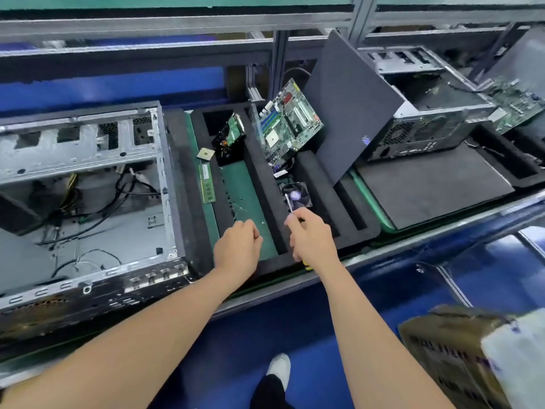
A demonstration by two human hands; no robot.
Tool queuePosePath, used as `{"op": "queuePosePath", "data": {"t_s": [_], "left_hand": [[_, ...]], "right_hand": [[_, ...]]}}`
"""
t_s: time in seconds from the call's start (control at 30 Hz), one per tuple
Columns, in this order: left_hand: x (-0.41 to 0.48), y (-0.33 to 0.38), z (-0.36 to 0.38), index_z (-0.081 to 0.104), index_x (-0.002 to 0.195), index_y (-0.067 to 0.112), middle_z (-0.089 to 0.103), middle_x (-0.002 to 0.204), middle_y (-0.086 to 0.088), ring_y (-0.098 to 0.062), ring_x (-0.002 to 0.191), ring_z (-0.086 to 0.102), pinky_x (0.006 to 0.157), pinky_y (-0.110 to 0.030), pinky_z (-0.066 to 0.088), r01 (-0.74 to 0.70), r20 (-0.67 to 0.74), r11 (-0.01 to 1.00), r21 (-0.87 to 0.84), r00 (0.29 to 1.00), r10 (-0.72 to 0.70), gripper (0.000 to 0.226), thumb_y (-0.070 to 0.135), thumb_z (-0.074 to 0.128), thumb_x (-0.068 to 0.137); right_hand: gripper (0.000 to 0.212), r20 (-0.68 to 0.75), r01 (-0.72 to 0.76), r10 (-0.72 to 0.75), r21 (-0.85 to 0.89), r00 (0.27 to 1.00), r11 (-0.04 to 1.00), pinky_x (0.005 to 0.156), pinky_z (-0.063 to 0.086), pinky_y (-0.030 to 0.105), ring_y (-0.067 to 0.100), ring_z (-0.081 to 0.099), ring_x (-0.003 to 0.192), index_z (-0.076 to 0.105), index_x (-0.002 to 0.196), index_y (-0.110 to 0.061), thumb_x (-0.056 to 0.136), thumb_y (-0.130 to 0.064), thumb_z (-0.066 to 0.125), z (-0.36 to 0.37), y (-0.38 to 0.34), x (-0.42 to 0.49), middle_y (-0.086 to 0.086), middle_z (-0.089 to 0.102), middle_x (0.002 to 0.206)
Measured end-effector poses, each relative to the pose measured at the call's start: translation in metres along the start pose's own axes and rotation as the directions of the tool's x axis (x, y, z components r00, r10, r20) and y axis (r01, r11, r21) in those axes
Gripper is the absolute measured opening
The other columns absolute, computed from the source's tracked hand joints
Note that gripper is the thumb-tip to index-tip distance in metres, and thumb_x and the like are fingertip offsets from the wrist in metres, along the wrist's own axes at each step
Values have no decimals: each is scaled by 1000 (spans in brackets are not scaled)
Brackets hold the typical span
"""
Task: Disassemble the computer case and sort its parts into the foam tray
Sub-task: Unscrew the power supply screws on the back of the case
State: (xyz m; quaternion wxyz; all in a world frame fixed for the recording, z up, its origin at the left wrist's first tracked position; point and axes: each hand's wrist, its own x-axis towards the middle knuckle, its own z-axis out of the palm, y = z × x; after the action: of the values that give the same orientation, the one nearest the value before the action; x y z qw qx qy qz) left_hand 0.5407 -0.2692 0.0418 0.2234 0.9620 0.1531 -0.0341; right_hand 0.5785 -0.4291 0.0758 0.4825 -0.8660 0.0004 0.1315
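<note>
The open computer case point(88, 184) lies on its side at the left, with loose cables inside. To its right sits the black foam tray point(265, 178). The tray holds a green motherboard point(287, 125) standing tilted, a drive point(228, 140), a CPU chip point(205, 154), a RAM stick point(207, 186) and a small fan point(296, 194). Several screws point(240, 209) lie on the tray's green floor. My left hand point(237, 246) hovers over that floor, fingers curled around a small screw. My right hand point(309, 234) grips a screwdriver point(289, 202) whose shaft points up toward the fan.
A dark side panel point(351, 107) leans behind the tray. A second computer case point(424, 113) with another motherboard point(516, 104) stands on a foam sheet point(427, 190) at the right. A cardboard box point(472, 358) sits low right. The blue floor and my shoe point(278, 367) show below the bench edge.
</note>
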Motion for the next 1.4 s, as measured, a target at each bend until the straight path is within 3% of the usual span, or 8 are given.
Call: {"op": "queuePosePath", "data": {"t_s": [0.3, 0.47, 0.6, 0.83, 1.03, 1.17, 1.3, 1.4], "left_hand": [[-13, 1, -20, 55, 132, 22, 60, 129, 6, -16, 113, 59, 86, -43, 55, 11, -28, 980, -198, 999, -17, 30, 34, 49, 106], [-28, 13, -80, 56, 125, 24, 62, 121, 7, -12, 106, 59, 87, -35, 51, -193, -205, 901, -388, 971, 120, 24, 21, 42, 106], [-45, -3, -138, 60, 121, 22, 65, 118, 6, -9, 106, 57, 88, -26, 44, -270, -348, 860, -433, 930, 116, 28, 11, 43, 100], [-92, -104, -213, 64, 114, 21, 66, 108, 10, -9, 100, 60, 85, -25, 46, -293, -467, 885, -361, 878, 100, 29, 7, 45, 97], [-124, -232, -260, 69, 116, 17, 70, 118, -2, -21, 113, 61, 101, -39, 47, -148, -442, 978, -146, 894, 70, 31, 5, 48, 96], [-136, -307, -284, 60, 131, 23, 61, 135, -2, -26, 125, 56, 109, -46, 38, -26, -272, 998, -57, 962, 9, 31, 21, 54, 100], [-149, -353, -286, 51, 142, 26, 57, 144, 1, -26, 127, 55, 109, -45, 41, -104, -130, 994, -37, 987, 99, 38, 28, 52, 104], [-149, -367, -279, 44, 148, 28, 31, 164, 4, -22, 145, 37, 116, -48, 31, -159, -91, 987, -20, 983, 157, 43, 29, 46, 106]], "right_hand": [[20, 46, -9, 4, 112, 999, 994, 41, 44, 28, 17, 49, 44, 68, 98, -25, 102, -31, 50, 7, -18, -1, -1, 61, 60], [30, 71, -22, -7, 405, 997, 914, 43, 32, 26, 22, 41, 46, 71, 103, -19, 101, -15, 41, 22, -68, -18, 5, 59, 70], [33, 119, 2, -85, 573, 989, 820, 45, 31, 27, 20, 39, 45, 70, 113, -12, 103, -10, 39, 38, -119, -45, 9, 55, 73], [29, 228, 25, -212, 624, 950, 781, 43, 50, 29, 24, 61, 49, 67, 122, -8, 111, -12, 41, 109, -187, -117, 10, 59, 66], [26, 404, -32, -227, 541, 886, 840, 42, 48, 28, 30, 65, 49, 63, 119, -4, 111, -18, 43, 186, -210, -172, 15, 62, 67], [23, 523, -33, -229, 444, 821, 895, 45, 51, 30, 31, 63, 49, 63, 116, -4, 107, -20, 49, 232, -218, -203, 20, 66, 70], [21, 631, -31, -204, 342, 748, 939, 48, 52, 29, 32, 66, 51, 58, 119, -11, 106, -20, 43, 269, -220, -227, 19, 73, 74], [25, 684, -25, -161, 254, 711, 967, 48, 53, 29, 31, 69, 53, 55, 120, -17, 105, -18, 35, 290, -220, -240, 19, 75, 78]]}}
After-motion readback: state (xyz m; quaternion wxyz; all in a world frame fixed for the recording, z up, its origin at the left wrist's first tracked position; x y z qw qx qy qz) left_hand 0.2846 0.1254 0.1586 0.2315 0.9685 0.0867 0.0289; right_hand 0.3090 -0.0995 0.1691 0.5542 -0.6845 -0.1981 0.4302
